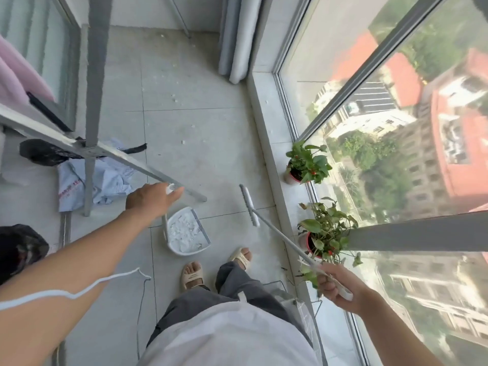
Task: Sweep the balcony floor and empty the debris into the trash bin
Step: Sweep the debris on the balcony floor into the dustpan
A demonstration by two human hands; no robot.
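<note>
Nearest the camera, at the lower right: right hand [334,286], fingers curled tight around the white grip end of a broom [252,207], its thin pale handle running up and left to a narrow white brush head that sits tilted above or on the grey tiled floor [200,133]; contact with the tiles cannot be told. Beside the feet in beige sandals [192,274]: one white dustpan [186,232], upright handle rising from its left side, pan well filled with white crumbled debris. Above it: left hand [151,199], forearm stretched across from the lower left, fingers closed over the white top of the dustpan handle, thumb pointing right. Along the sill at right: two potted plants, the nearer [326,231] in a red pot, with drooping leaves, the farther [306,163] in a pale pot, with small red fruits. Left of the hand: crumpled light-blue bag [105,180] and a black plastic bag [45,151] under the grey legs of a metal rack [92,96]. Farther along the floor: scattered white scraps [174,97], well apart from one another. At the far end: grey curtain [236,38] hanging by the window corner.
</note>
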